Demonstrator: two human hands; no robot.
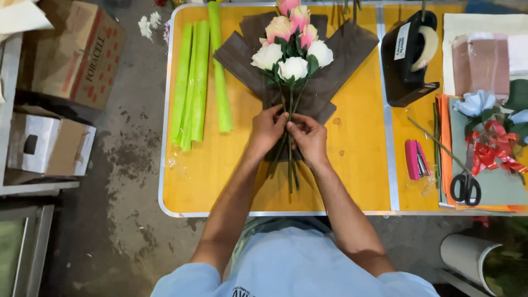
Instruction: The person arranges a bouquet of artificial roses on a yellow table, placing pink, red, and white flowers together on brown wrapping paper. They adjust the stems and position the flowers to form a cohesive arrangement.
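On the yellow table (220, 181), near the centre, lies a bunch of artificial roses (291, 47): three white and about three pink, though the topmost is cut by the frame edge. Their dark green stems (290, 170) run toward six o'clock over sheets of dark brown wrapping paper (341, 60) fanned beneath. The left hand (267, 131) and right hand (309, 137) meet at the stems, both clenched around them and the gathered lower end of the paper, fingers touching.

At nine o'clock from the roses lie four rolls of light green paper (195, 82), three close together and one apart nearer the bunch. At three o'clock stands one black tape dispenser (408, 58). Toward four o'clock sit one pink stapler (415, 159) and one pair of black-handled scissors (465, 187), with a red ribbon (492, 151) and a pale blue flower (476, 103) just above them. Off the table, at nine o'clock, are two cardboard boxes (77, 55).
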